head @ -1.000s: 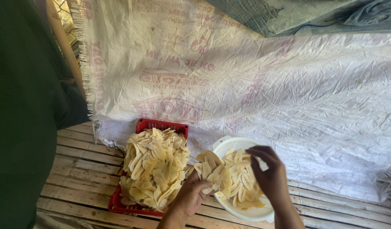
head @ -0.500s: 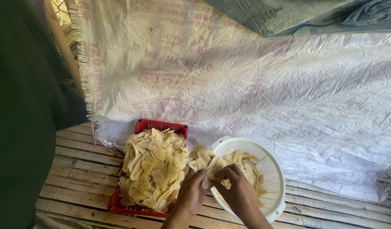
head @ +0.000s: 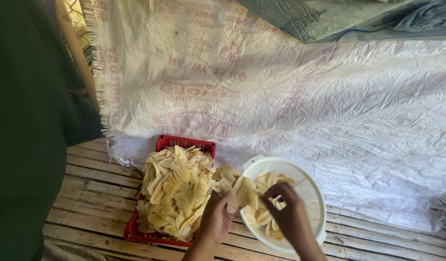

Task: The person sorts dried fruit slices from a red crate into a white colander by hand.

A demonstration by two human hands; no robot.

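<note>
We are losing most of the red tray (head: 184,143) under its heap of pale slices (head: 175,193). Beside that tray, our right hand (head: 290,217) is covering part of the white colander (head: 310,186), and both forearms are running off the bottom edge.

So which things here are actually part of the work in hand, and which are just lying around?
In use:
- left hand, holding a bunch of pale yellow slices
- right hand, reaching into the white colander
- red tray, heaped with slices

Lying about:
- white woven sacking
- slatted wooden floor
- grey-blue cloth
</note>
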